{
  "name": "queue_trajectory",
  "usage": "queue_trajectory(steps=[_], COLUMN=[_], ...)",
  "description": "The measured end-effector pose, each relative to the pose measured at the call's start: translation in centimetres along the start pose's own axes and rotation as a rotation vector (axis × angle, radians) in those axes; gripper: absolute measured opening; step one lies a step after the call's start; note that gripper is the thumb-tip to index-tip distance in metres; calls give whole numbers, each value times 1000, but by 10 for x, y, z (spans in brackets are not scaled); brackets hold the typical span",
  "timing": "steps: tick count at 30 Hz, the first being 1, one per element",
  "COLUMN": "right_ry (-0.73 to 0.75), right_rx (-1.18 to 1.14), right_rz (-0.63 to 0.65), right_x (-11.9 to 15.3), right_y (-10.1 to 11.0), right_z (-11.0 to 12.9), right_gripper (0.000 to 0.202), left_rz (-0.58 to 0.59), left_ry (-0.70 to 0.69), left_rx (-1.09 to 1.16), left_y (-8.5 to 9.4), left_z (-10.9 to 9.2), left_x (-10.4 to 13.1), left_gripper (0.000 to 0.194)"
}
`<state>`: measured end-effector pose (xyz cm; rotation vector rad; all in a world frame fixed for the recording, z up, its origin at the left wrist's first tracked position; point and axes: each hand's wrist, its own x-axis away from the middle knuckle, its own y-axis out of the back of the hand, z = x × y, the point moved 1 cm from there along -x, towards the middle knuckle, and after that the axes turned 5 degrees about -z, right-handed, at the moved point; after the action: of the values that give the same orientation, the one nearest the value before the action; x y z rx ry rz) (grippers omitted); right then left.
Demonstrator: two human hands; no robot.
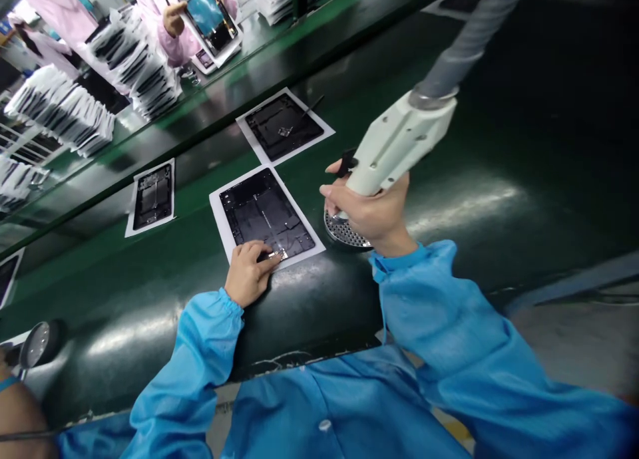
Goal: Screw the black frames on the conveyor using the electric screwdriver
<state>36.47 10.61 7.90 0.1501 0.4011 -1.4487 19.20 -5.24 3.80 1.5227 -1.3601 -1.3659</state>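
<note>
My left hand (251, 270) rests at the near edge of an opened black tablet housing (259, 213). Its thumb and bent fingers close around a small silvery part (282, 253) there; the exact contact is partly hidden. Under the housing lies a white sheet (223, 223). To the right, my right hand (377, 213) is wrapped around a white gun-shaped tool (399, 143) with a black lever (347, 161), held tilted. A grey corrugated hose (482, 36) runs up from it. Below this hand, partly covered, sits a round perforated metal dish (344, 231).
Another tablet housing (284, 126) on a white sheet lies behind, and a third (154, 196) to the left. Paper stacks (142, 73) fill a far shelf. Across the bench a co-worker's hand (174, 18) holds a tablet. Another person's arm (17, 406) shows at lower left, near a round dish (37, 344).
</note>
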Motion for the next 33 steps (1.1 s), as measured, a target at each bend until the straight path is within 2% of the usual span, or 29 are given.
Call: queue_trajectory(steps=[3, 7, 11, 15, 23, 27, 31, 33], right_ry=[-62, -139, -188, -209, -163, -125, -147, -180], right_rx=[-104, -135, -103, -77, -26, 24, -67, -161], right_rz=[91, 208, 239, 252, 315, 299, 304, 337], right_x=[10, 23, 31, 35, 44, 50, 48, 43], right_y=[-17, -46, -62, -65, -64, -64, -64, -63], right_z=[6, 1, -9, -17, -24, -26, -24, -24], right_gripper=[13, 13, 12, 14, 15, 15, 17, 28], left_rz=[-29, -68, -64, -54, -57, -41, -45, -61], left_ry=[34, 126, 153, 168, 172, 171, 179, 175], left_rx=[-34, 10, 67, 103, 122, 128, 120, 117], left_y=[-8, -18, -22, -22, -21, -19, -20, -22], left_z=[1, 3, 2, 0, -3, -5, -4, -4], left_x=[-7, -17, -17, -16, -17, -18, -18, -17], left_gripper=[23, 23, 23, 22, 21, 22, 22, 21])
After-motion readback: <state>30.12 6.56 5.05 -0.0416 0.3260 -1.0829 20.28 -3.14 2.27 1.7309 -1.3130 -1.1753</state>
